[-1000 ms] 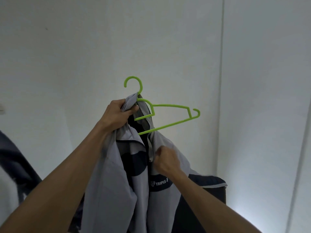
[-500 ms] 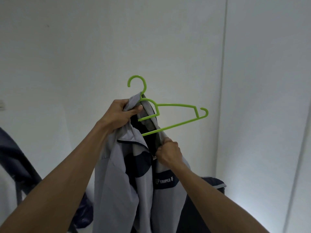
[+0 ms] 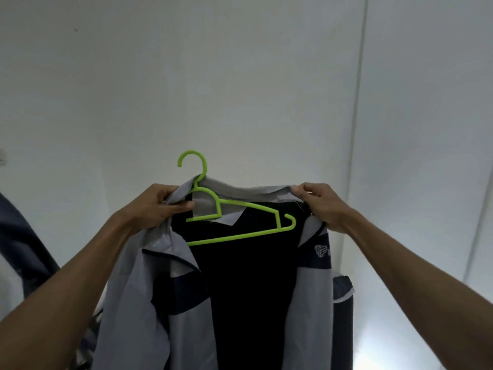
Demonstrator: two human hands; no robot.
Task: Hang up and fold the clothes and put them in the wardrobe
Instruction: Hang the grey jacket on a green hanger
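A grey and dark navy jacket [image 3: 309, 303] hangs open in front of me, its dark lining facing me. A lime green plastic hanger [image 3: 234, 209] sits inside the collar, hook up, its left arm hidden in the fabric. My left hand [image 3: 154, 206] grips the left collar side together with the hanger's neck. My right hand [image 3: 320, 204] pinches the right end of the collar and holds it stretched out to the right. A white logo shows on the right chest panel.
White walls [image 3: 240, 76] fill the background, with a vertical corner seam at the right. Another dark garment [image 3: 24, 241] hangs at the far left edge. A dark navy piece with a white stripe [image 3: 342, 292] shows behind the jacket at lower right.
My right hand moved up and to the right from the jacket's front, taking the collar's right end and spreading the jacket wide. The hanger's right arm now lies against the open lining.
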